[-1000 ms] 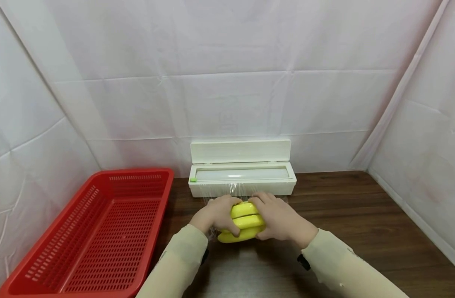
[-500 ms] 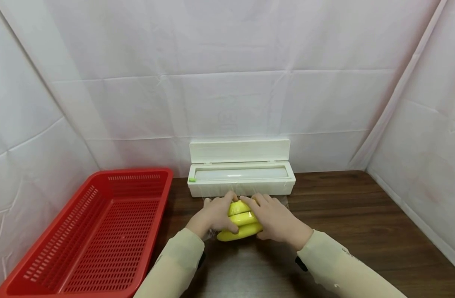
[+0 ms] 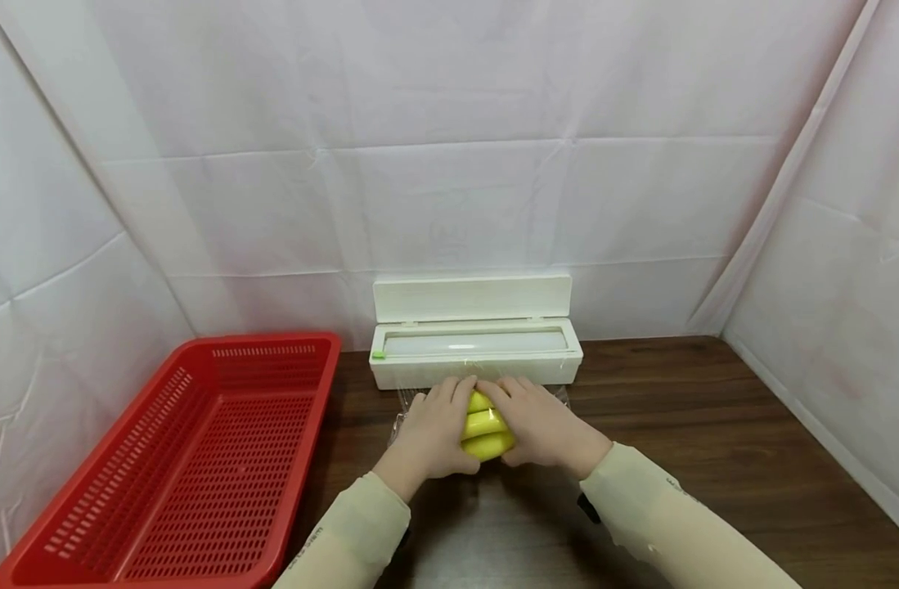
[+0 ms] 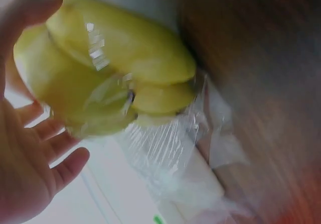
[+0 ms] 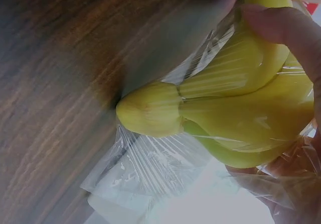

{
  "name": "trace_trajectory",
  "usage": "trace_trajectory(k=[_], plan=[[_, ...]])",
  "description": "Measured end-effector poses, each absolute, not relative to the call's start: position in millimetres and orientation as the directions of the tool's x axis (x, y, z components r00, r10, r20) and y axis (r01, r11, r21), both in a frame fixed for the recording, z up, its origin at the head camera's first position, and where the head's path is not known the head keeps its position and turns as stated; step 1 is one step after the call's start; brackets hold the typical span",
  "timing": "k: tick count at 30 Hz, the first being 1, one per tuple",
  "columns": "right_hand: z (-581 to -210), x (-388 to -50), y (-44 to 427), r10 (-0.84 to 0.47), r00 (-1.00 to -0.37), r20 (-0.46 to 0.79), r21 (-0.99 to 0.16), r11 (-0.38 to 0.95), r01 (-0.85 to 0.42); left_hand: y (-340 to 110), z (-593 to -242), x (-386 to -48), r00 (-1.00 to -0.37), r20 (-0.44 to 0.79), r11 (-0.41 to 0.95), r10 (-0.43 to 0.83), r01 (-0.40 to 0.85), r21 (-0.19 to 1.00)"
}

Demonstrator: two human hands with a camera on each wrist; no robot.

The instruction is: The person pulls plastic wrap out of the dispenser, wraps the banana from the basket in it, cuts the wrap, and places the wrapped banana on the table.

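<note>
A bunch of yellow bananas (image 3: pixel 486 424) is between my two hands, just above the table in front of a white box. Clear cling film (image 5: pixel 150 163) stretches over the bananas and trails toward the box. My left hand (image 3: pixel 436 429) holds the bunch from the left, its thumb on the near side and its fingers over the far side. From the right, my right hand (image 3: pixel 541 427) grips it, the thumb pressing on a banana in the right wrist view. In the left wrist view, glossy film covers the bananas (image 4: pixel 110 58). Both palms hide the bunch's ends in the head view.
The white cling film box (image 3: pixel 474 372) stands at the back with its lid (image 3: pixel 473 298) raised and a roll (image 3: pixel 478 343) inside. A green slider (image 3: pixel 379 355) sits at its left end. A red basket (image 3: pixel 312 458) stands on the left. White cloth walls enclose the dark wooden table (image 3: pixel 677 425).
My left hand has shifted right and further over the bunch, so less yellow shows. The hands are closer together. The right hand has moved slightly left; box and basket stay put.
</note>
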State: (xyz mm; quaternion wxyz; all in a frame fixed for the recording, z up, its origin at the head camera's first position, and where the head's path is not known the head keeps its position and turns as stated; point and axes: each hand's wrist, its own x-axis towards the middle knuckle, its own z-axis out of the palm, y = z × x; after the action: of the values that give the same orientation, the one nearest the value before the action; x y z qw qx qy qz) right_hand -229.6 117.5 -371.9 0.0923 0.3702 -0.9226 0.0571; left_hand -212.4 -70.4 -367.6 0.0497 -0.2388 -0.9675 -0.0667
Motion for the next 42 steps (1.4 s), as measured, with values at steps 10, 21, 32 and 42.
trace_trajectory(k=[10, 21, 32, 42], plan=[[-372, -238, 115, -0.654, -0.734, 0.183, -0.066, 0.737, -0.673, -64, -379, -213, -0.885, 0.179, 0.895, 0.430, 0.443, 0.040], [-378, -239, 116, -0.640, -0.743, 0.198, -0.128, 0.734, -0.667, -54, -389, -211, -0.880, 0.282, 0.923, 0.381, 0.346, -0.170], [-389, -238, 118, -0.619, -0.737, 0.271, -0.084, 0.748, -0.659, -57, -389, -214, -0.865, 0.304, 0.916, 0.399, 0.392, -0.086], [-393, -240, 117, -0.612, -0.730, 0.304, 0.069, 0.778, -0.624, -58, -385, -217, -0.897, 0.234, 0.926, 0.376, 0.373, -0.057]])
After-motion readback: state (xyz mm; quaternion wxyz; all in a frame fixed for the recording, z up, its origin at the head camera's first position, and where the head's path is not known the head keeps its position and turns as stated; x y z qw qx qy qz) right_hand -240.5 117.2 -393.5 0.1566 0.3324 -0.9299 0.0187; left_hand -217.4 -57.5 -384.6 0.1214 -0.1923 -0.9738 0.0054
